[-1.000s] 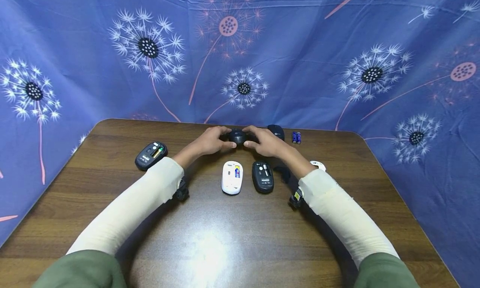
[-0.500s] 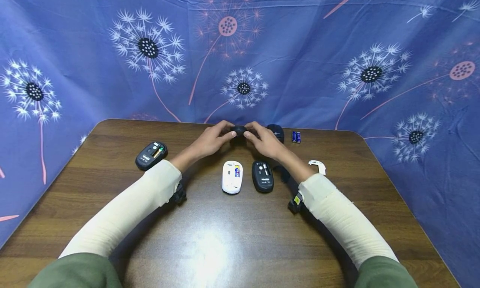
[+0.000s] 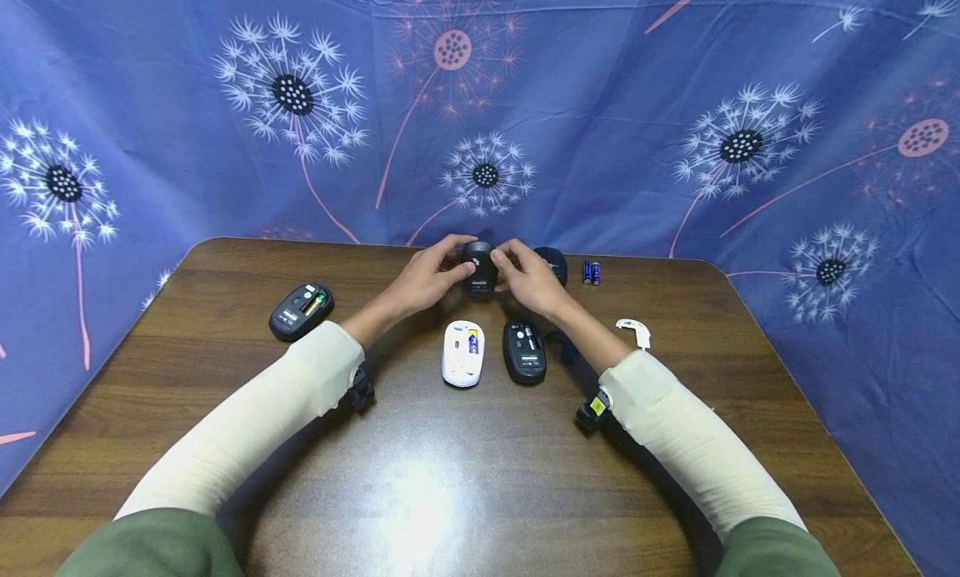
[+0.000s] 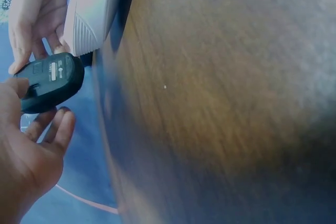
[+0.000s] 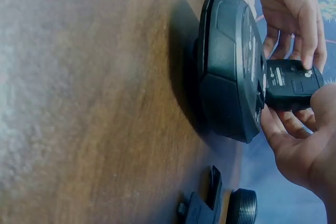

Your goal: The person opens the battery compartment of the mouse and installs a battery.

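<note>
Near the far edge of the table, both hands hold a black computer mouse (image 3: 480,270) between them, its labelled underside turned toward the head camera. My left hand (image 3: 429,278) grips one side, with the thumb on the underside. On the other side my right hand (image 3: 531,282) pinches it between thumb and fingers. The left wrist view shows the held mouse (image 4: 52,80) raised, with fingertips at its edges. Closer to me lie a white mouse (image 3: 462,354) and a black mouse (image 3: 525,353), both upturned, their battery bays uncovered.
Another upturned black mouse (image 3: 302,312) lies at left with its bay uncovered. A dark mouse (image 3: 553,265) sits behind my right hand, beside two blue batteries (image 3: 592,273). A white battery cover (image 3: 636,332) lies near the right forearm. Patterned blue cloth (image 3: 585,143) hangs behind the table (image 3: 480,477).
The hands have lifted the black mouse and tipped it over, so its underside now faces the head camera. Their grip has shifted to its sides; the other mice stay where they were.
</note>
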A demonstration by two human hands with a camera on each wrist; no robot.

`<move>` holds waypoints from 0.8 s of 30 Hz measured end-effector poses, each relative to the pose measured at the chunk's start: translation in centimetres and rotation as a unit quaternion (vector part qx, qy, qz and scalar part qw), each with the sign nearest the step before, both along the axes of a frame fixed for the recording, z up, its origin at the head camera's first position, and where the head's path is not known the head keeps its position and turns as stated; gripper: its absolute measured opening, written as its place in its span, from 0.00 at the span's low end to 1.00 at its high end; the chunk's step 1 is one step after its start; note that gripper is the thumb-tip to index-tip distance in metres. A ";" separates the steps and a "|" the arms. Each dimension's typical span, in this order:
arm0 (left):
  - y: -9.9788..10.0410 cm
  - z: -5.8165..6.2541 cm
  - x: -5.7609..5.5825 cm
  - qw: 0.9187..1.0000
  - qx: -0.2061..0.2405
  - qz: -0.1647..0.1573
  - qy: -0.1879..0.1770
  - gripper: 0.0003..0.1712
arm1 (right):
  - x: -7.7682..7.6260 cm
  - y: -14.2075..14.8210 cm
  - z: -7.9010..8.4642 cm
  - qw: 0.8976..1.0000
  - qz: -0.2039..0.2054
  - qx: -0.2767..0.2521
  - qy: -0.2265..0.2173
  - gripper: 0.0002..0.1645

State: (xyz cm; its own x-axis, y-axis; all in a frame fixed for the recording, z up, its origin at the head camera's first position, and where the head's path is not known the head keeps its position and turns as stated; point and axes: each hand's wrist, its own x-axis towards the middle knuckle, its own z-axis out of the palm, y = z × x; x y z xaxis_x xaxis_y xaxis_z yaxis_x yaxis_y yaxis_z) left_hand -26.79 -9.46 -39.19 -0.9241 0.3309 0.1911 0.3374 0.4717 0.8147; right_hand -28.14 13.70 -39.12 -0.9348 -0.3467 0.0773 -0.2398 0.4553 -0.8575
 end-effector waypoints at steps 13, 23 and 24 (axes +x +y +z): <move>0.0 0.3 0.4 0.995 0.088 -0.048 -0.029 0.34 | 1.3 0.0 0.6 0.999 -0.004 -0.030 -0.017 0.24; -0.2 -0.1 0.4 0.982 0.163 -0.067 -0.066 0.31 | 1.6 1.6 0.7 0.998 0.049 -0.023 0.031 0.33; -0.2 -0.1 0.5 0.981 0.170 -0.068 -0.070 0.31 | 1.6 1.8 0.7 0.997 0.057 -0.025 0.036 0.35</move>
State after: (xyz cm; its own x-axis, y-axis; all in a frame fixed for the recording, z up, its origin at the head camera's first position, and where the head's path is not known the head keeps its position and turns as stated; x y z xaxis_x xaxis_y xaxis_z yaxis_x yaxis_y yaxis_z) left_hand -26.34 -9.65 -39.28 -0.9007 0.3922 0.1866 0.2526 0.1236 0.9596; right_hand -26.59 15.48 -38.46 -0.8813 -0.4438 0.1621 -0.3484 0.3784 -0.8576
